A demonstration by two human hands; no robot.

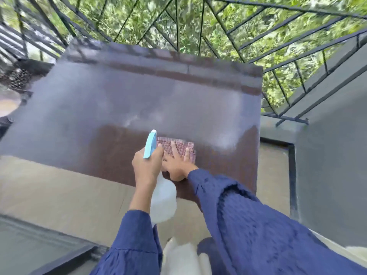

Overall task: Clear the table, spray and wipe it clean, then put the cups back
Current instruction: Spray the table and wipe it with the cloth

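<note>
Head view is given down over the table [95,92], somewhat blurred, and the spray-and-wipe step is judged to be in hand. The bottle [163,201] is grasped at its neck by the left hand [148,165], fingers curled about it below the blue spray head [150,144], which is pointed away over the tabletop. The bottle is held above the near edge and is not set down.

The cloth [165,144] is laid flat on the near right part of the table. It is pressed down by the right hand [176,165], whose fingers are spread straight across it, so nothing is clasped by that hand.

Much of the far tabletop is covered by a pale haze, while a darker brown patch is seen around the cloth. Whether the haze is spray, wetness or glare cannot be told. Clearing is judged done, since no cups are seen on the table or elsewhere in view, and the putting back is not yet begun.

The next move is likely to call for the cloth to be drawn in broad strokes over the hazed part. It would need to be kept flat under steady pressure and carried to the far edge and corners, with the bottle kept out of the path.

By count: one table, one bottle, one cloth, two hands, both in blue sleeves [248,215], and no cups. A black railing [200,26] is seen beyond the table.
</note>
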